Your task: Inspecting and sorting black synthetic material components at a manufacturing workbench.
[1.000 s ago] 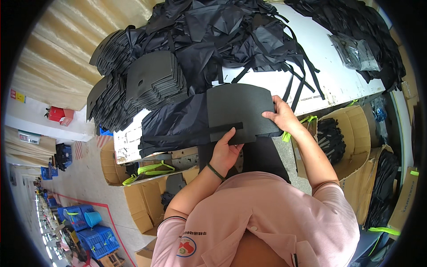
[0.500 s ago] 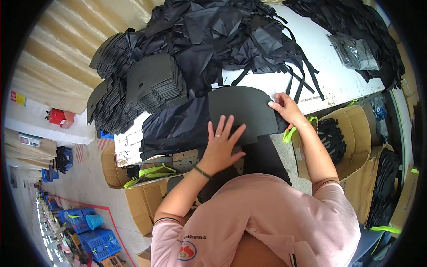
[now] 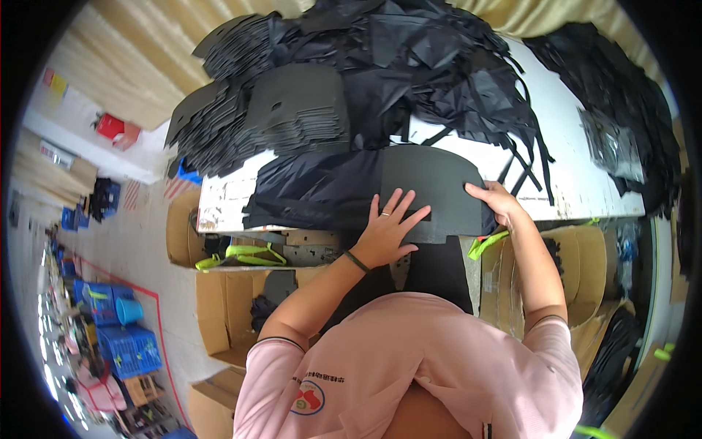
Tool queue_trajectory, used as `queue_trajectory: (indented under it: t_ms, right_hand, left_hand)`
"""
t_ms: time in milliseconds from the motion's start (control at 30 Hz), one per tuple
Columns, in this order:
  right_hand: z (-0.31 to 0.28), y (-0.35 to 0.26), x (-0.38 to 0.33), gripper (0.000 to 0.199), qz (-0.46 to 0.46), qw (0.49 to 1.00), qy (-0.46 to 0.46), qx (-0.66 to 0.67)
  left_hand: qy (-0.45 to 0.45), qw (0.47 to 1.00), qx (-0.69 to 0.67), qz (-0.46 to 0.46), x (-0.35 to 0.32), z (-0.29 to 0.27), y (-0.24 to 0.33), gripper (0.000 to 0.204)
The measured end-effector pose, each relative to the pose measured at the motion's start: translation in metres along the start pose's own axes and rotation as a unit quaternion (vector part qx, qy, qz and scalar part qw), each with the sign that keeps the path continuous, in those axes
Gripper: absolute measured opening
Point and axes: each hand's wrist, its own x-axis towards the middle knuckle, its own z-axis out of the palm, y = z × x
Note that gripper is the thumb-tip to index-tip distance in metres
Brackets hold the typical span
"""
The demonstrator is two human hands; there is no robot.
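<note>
A dark grey foam panel (image 3: pixel 431 183) with a rounded top edge lies flat at the near edge of the white table (image 3: pixel 570 183). My left hand (image 3: pixel 387 230) rests flat on its lower left part, fingers spread. My right hand (image 3: pixel 497 201) touches the panel's right edge with the fingers on top. Under the panel's left half lies a piece of black fabric (image 3: pixel 307 190).
A stack of similar grey foam panels (image 3: pixel 292 110) stands at the back left of the table. Black fabric pieces and straps (image 3: pixel 439 66) are heaped behind. Open cardboard boxes (image 3: pixel 219 256) stand below the table on both sides. Blue crates (image 3: pixel 117 329) sit on the floor at left.
My left hand let go of the panel's lower edge and now lies flat and spread on it. The panel went down onto the table and fabric.
</note>
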Motion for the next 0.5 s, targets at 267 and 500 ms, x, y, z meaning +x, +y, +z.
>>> queue_trajectory:
  t_ms: [267, 500]
  right_hand:
    - [0.028, -0.002, -0.022, 0.066, -0.057, 0.997, 0.008, 0.051]
    - [0.026, 0.025, -0.065, 0.056, -0.064, 0.996, 0.064, 0.007]
  left_hand:
    - [0.198, 0.937, -0.266, 0.114, -0.045, 0.008, 0.017, 0.037]
    - [0.142, 0.359, -0.878, -0.284, -0.092, 0.045, -0.023, 0.075]
